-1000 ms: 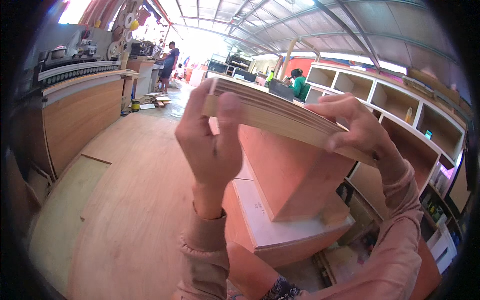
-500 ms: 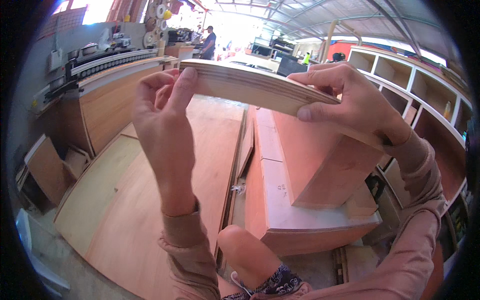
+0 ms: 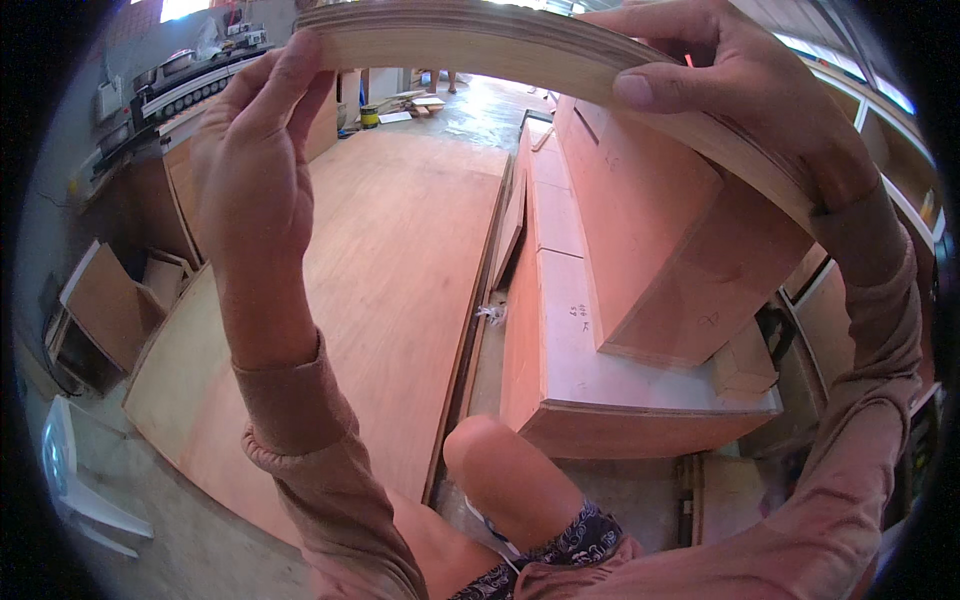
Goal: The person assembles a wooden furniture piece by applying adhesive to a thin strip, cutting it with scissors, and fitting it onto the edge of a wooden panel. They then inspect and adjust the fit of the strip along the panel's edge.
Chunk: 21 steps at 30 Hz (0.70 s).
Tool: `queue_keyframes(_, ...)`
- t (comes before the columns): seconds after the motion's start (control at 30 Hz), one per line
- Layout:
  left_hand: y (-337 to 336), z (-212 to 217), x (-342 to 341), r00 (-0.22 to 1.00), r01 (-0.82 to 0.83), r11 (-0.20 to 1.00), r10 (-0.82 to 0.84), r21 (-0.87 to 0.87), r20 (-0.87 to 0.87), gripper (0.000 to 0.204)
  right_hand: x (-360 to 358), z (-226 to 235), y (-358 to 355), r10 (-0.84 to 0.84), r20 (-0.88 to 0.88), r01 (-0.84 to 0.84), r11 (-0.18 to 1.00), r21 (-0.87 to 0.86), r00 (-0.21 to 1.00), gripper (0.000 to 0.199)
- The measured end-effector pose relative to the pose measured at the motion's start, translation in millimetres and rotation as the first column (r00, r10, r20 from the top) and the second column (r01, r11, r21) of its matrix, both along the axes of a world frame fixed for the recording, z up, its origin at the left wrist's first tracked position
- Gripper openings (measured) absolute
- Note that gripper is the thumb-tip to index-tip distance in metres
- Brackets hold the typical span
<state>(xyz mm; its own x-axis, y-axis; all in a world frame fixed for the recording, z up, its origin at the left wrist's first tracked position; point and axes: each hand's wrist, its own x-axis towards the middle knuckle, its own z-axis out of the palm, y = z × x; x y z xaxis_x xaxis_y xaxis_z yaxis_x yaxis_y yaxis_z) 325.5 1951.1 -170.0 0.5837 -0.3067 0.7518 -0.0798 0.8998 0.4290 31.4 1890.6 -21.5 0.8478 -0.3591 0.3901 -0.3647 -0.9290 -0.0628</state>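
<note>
A long plywood strip (image 3: 470, 50) with layered edges is held up across the top of the head view. Its left end is pinched between the thumb and fingers of my left hand (image 3: 255, 165). Farther along, my right hand (image 3: 735, 85) grips the strip, thumb on the near face and fingers over the top. The strip's right end runs down past my right wrist. Whether it is one piece or stacked pieces, I cannot tell.
A large plywood sheet (image 3: 370, 270) lies low to the left. To the right, a wooden box (image 3: 650, 240) stands on a white-topped panel (image 3: 570, 320) beside a small wood block (image 3: 745, 365). Boards (image 3: 105, 305) lean at far left, near a white plastic chair (image 3: 75, 470).
The plywood strip and both hands have risen toward the top of the view, and the hands are farther apart. The view has tipped downward, so the person in the background is mostly out of sight.
</note>
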Motion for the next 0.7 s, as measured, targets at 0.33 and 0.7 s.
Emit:
queue_keyframes(0.33,-3.7,-6.3,21.1,0.916,-0.360,0.933,0.357,-0.020,0.184,0.021,6.6,2.3,37.0,-0.185,-0.022,0.184,0.983,-0.018,0.983,0.044)
queue_keyframes(0.7,43.5,30.3,53.2,-0.042,-0.721,0.471,0.702,-0.508,0.711,0.034,11.5,0.9,17.7,-0.060,-0.067,0.053,0.993,-0.104,0.996,0.043)
